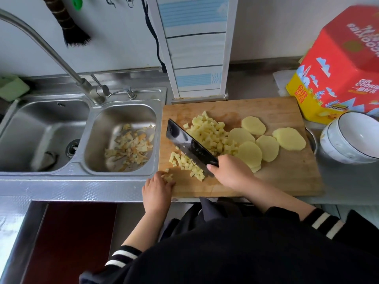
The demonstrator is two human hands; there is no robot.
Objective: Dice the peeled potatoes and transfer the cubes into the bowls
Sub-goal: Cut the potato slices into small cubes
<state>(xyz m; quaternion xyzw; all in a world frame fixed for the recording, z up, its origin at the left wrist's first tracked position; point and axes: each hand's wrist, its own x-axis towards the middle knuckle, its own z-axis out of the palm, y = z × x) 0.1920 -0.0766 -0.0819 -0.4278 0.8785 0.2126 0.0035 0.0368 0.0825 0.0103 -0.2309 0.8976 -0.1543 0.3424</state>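
On the wooden cutting board [287,177] lies a heap of potato cubes [209,132] and a smaller batch of cubes [184,162] near the front left. Several round potato slices [266,147] overlap at the right. My right hand [231,173] grips the handle of a dark cleaver [188,145], whose blade slants between the two batches of cubes. My left hand [158,187] rests at the board's front left edge, fingertips touching a few cubes. A white bowl [350,138] stands right of the board.
A double steel sink [61,132] lies left of the board, its right basin holding potato peels [129,146]. A red and yellow cookie box [336,78] stands at the back right. The tap [51,50] arches over the sink.
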